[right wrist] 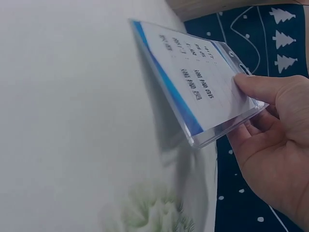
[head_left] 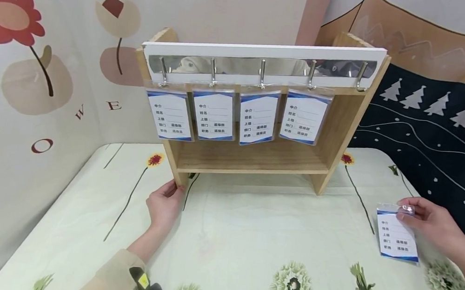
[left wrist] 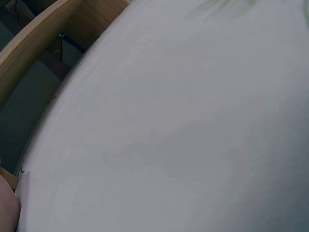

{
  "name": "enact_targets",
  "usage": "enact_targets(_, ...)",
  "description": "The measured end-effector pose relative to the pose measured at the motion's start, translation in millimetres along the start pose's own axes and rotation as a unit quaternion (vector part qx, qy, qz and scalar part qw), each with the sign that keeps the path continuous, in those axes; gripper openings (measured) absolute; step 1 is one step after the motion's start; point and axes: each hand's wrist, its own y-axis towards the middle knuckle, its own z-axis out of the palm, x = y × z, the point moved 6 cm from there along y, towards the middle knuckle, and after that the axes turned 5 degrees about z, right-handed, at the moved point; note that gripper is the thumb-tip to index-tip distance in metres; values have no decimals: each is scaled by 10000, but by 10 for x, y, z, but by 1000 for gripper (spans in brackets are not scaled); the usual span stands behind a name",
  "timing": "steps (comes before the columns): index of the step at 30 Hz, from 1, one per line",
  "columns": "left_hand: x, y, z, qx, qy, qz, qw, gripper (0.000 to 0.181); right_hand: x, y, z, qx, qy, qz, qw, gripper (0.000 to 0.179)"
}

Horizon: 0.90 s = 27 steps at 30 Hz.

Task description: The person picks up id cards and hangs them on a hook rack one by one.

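My right hand (head_left: 437, 225) pinches a clear-sleeved badge (head_left: 397, 235) by its top corner, thumb on the front. In the right wrist view the badge (right wrist: 183, 72) tilts above the tablecloth, its blue-edged white card facing up. My left hand (head_left: 165, 204) grips the foot of the left leg of a wooden rack (head_left: 252, 161); some of its fingers are hidden. Across the rack's top runs a white rail with several metal hooks. Similar badges (head_left: 216, 115) hang from the hooks, while the rightmost hook (head_left: 362, 76) bears none.
The rack stands at the back of a table with a pale flowered tablecloth (head_left: 233, 229). Behind it on the left hangs a light curtain (head_left: 92, 117) with flower prints. A dark cloth with white trees (head_left: 446, 147) borders the table's right side.
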Motion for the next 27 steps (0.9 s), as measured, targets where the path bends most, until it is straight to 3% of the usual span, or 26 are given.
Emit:
enact_targets(14, 19, 2, 13, 36, 19, -65, 10000, 38, 368, -4, -182, -891, 447, -401, 9942, 25)
enact_targets(27, 0, -4, 4, 17, 55, -34, 10000, 37, 748, 38, -262, -855, 670, -775, 9911, 20)
